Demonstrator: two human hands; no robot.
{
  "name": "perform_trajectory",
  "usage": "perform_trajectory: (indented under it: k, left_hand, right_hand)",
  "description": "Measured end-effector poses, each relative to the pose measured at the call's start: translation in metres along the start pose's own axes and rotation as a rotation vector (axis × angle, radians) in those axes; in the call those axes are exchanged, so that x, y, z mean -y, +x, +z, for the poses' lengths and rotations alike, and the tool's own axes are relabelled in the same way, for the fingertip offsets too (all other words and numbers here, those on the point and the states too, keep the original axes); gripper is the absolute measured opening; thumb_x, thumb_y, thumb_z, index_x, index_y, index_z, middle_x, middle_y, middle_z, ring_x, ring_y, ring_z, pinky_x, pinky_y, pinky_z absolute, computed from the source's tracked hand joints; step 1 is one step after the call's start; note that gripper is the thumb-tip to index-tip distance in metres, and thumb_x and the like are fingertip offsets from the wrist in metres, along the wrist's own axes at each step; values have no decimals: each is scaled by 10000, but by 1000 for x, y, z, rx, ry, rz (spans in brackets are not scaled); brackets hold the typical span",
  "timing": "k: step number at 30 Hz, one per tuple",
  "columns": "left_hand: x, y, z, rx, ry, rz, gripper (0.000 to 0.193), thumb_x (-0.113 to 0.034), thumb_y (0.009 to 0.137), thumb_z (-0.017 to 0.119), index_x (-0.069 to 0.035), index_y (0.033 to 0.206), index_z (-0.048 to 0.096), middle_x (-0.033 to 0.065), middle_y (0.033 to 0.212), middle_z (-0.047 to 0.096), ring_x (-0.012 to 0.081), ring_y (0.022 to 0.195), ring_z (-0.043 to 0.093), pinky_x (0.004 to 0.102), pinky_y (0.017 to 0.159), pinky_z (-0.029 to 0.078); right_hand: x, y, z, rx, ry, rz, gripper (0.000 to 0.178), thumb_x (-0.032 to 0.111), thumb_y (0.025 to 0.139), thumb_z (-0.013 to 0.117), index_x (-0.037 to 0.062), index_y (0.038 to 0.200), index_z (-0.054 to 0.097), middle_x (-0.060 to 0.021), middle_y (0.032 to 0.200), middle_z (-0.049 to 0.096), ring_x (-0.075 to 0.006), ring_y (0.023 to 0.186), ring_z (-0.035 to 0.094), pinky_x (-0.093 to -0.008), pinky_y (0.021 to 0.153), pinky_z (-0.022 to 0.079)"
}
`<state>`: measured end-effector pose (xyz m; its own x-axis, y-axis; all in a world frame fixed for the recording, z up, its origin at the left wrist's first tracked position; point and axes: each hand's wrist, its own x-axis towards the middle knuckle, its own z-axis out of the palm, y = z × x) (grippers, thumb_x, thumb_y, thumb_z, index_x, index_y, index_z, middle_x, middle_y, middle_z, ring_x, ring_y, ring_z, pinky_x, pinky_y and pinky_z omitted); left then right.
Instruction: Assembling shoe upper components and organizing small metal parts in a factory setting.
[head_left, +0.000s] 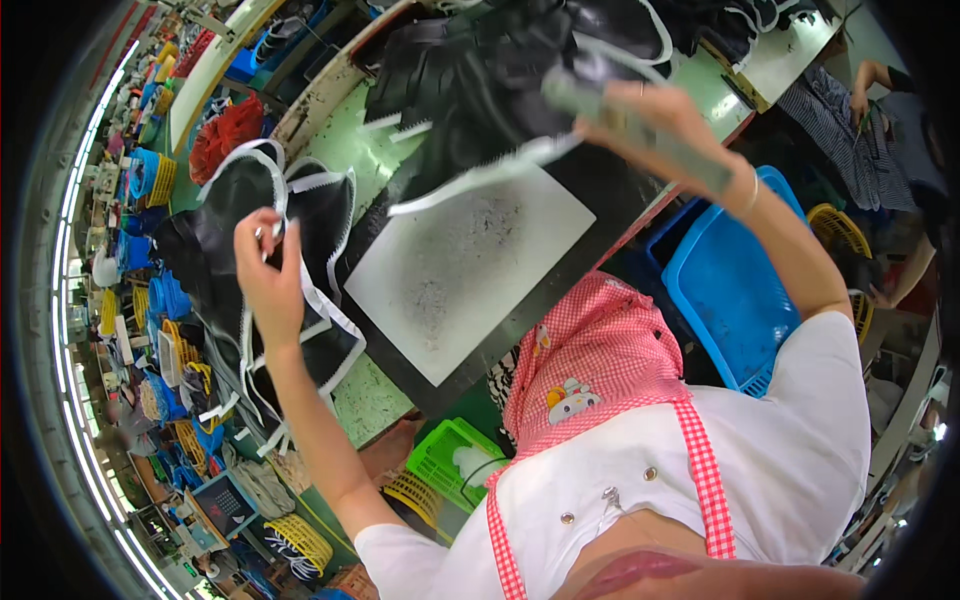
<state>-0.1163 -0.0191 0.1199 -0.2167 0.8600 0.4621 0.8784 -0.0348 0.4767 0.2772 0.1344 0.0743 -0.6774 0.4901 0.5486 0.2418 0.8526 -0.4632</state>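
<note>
My right hand (665, 135) is closed round a blurred grey hammer-like tool (580, 97), raised over a black glossy sheet piece (480, 120) with white, jagged-edged trim. That piece's near edge lies over a white board (465, 270) marked with dark worn patches. Off to the left, my left hand (268, 275) hangs above more black pieces (325, 225) with white trim. Its thumb and fingers are curled in, with a bit of white showing among them; what they hold is unclear.
The white board lies on a black mat (540, 320) upon a pale green table (375, 410). A blue basket (735, 290) stands at the right, and a green basket (440, 455) below the table edge. Another person's hand (860, 105) handles striped cloth (825, 130) at far right.
</note>
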Motion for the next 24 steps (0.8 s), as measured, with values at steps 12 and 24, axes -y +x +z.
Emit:
perform_trajectory:
  k: [12,24]
  left_hand:
    - [-67,-47,146,341,-1,219,400,-299,735,779,-45,888,511,63,810,500,276,816,501,385,783,387]
    - [-81,-73,154,125,-226,348,291,35,652,773,-45,754,512,78,870,522,273,816,490,380,668,434]
  right_hand:
    - [49,-30,37,288,416,260,194,129,868,671,23,986,560,-126,836,675,-312,706,643,-343,632,507]
    - [38,25,68,380,409,323,175,110,893,609,38,1021,512,-71,683,629,-187,520,628,-283,526,511]
